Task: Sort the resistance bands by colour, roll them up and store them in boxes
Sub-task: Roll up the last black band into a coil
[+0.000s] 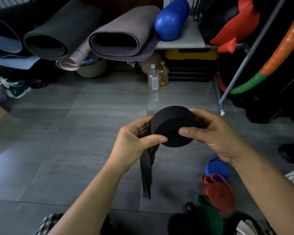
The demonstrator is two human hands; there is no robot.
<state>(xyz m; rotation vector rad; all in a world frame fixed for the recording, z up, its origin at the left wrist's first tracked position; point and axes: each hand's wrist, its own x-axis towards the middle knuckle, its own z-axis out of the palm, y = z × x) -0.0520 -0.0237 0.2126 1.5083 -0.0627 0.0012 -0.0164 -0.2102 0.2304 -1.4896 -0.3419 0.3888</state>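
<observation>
You hold the black band point(173, 126) in mid-air above the floor point(75, 150), mostly wound. Your right hand point(215, 134) pinches it, thumb on its face and fingers behind, while your left hand point(136, 141) grips the strap where it leaves the winding. A short tail point(147, 175) hangs loose, so this one looks nearly finished. A blue roll point(217, 168), a red roll point(219, 192) and a green roll point(205, 212) lie together by your right arm, with a black coil point(182, 223) beside the green. None sits in a box; boxing, I judge, is yet to come.
</observation>
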